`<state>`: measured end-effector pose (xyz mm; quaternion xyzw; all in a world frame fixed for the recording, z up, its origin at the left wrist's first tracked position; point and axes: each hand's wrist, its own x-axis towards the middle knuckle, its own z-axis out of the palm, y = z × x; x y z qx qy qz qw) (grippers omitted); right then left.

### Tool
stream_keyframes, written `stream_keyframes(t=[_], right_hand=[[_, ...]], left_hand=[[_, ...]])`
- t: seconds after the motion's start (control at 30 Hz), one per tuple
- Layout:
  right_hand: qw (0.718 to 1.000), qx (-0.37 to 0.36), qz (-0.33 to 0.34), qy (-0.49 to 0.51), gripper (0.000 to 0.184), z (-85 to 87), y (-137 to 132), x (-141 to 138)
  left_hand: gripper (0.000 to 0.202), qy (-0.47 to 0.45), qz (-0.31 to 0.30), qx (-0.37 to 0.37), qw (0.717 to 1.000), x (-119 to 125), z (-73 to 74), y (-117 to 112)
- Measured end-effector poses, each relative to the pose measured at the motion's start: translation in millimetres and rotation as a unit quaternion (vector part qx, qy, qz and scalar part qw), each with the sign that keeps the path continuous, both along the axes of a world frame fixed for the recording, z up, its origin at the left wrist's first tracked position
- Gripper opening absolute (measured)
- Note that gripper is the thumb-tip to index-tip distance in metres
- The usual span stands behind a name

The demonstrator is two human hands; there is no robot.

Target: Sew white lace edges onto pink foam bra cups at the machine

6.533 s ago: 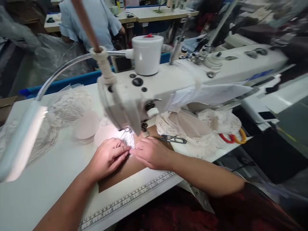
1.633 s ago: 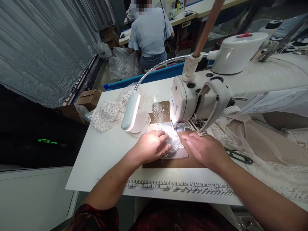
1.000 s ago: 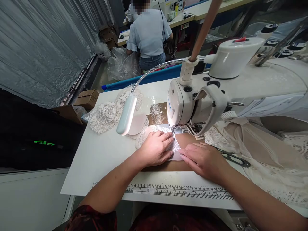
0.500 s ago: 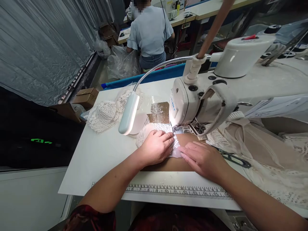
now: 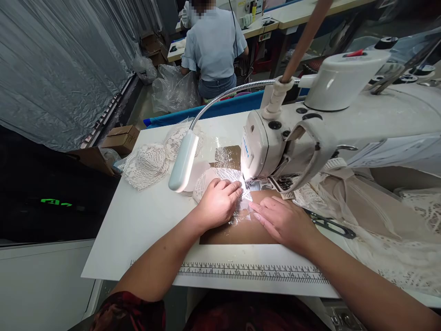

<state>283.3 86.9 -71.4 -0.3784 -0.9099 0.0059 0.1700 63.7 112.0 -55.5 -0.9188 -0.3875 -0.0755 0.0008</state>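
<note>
Now the lace piece (image 5: 221, 174) sits closer in under the sewing machine (image 5: 263, 145).
Left of the sewing machine hangs the lamp (image 5: 182, 161). Next I see the left hand (image 5: 217, 202), flat with fingers a bit bent, pressing the lace piece down and pinching nothing. The right hand (image 5: 280, 220) lies open and flat just beside it, fingertips at the lace edge. Both hands have slid toward the sewing machine, so I think the seam is moving along.

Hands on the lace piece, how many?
2. Left hand flat on the lace piece left of the needle; right hand flat beside it, touching its right edge.
</note>
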Motion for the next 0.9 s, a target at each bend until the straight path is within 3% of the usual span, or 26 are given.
stream_keyframes(t=[0.27,0.47,0.9], right_hand=[[1.0,-0.013,-0.007,-0.002,0.033,-1.3,1.4,-0.4],[0.998,-0.037,-0.05,-0.001,0.035,1.6,6.1,-7.1],[0.997,-0.067,-0.047,0.008,0.035,6.4,2.5,-6.7]], left_hand=[[0.039,-0.012,0.008,0.002,1.0,-1.3,-1.6,1.5],[0.039,-0.032,0.044,0.013,0.998,-3.6,-8.1,11.0],[0.043,-0.143,0.113,-0.001,0.983,-8.7,-8.0,14.2]])
